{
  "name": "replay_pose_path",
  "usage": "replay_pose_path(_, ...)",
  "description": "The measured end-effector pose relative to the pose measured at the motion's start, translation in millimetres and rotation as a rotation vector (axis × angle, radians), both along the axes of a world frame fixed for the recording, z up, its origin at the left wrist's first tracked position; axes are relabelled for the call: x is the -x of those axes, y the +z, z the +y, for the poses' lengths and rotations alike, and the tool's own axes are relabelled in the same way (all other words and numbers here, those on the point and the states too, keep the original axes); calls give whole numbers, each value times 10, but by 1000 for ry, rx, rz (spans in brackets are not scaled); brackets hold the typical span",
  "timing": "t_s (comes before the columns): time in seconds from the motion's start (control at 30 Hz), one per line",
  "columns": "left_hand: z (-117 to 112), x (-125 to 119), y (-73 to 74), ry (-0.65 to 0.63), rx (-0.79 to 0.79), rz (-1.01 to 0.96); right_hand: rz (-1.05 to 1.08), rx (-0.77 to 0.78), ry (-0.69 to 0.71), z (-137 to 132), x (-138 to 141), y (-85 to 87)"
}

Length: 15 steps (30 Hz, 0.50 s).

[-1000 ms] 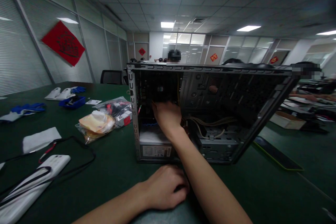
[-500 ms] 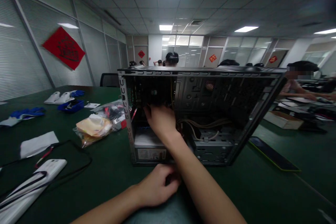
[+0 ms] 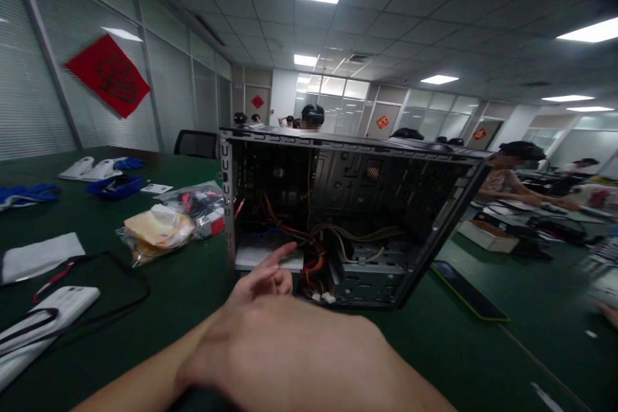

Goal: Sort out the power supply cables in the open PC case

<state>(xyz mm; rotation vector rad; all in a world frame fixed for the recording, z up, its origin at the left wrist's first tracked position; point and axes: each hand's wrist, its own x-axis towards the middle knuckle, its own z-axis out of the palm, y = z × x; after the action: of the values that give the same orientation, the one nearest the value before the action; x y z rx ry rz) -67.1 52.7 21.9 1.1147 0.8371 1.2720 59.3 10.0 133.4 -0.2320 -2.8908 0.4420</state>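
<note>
An open black computer case [image 3: 347,145] stands on the green table [image 3: 203,283], its inside facing me, with red, yellow and orange cables [image 3: 309,248] hanging in the middle. My left hand [image 3: 263,278] is just in front of the case's lower left corner, index finger stretched toward the cables, the other fingers loosely bent, nothing seen in it. My right hand [image 3: 294,354] is very close to the camera, blurred, with its back toward me and its fingers hidden. It covers my left wrist.
Left of the case lie clear plastic bags of parts [image 3: 159,225], a white cloth [image 3: 41,254], a white device with a black cable [image 3: 46,312], blue-and-white gloves [image 3: 99,168] and a blue tray [image 3: 116,187]. A flat dark panel [image 3: 466,290] lies at the right. Other people [image 3: 512,170] sit beyond.
My right hand has come out of the case and back toward the camera. My left hand has lifted off the table and put its index finger out. The view has turned right.
</note>
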Motion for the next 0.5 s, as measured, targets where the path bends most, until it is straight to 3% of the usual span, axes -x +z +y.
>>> replay_pose_path(0.07, 5, 32, 43, -201, 39, -234, -59, 71, 150, 23, -92, -301)
replay_pose_path(0.2, -11, 84, 79, -379, 74, -495, -87, 176, 209, 220, -342, -1076)
replay_pose_path(0.3, -4, 97, 50, -401, 73, -515, 115, 435, -207, 343, -505, -1521)
replay_pose_path(0.37, 12, 97, 25, -404, 83, -520, 175, 561, -381, 386, -548, -1657)
replay_pose_path(0.5, 34, 114, 35, -441, 88, -523, 204, 574, -355, 403, -527, -1668)
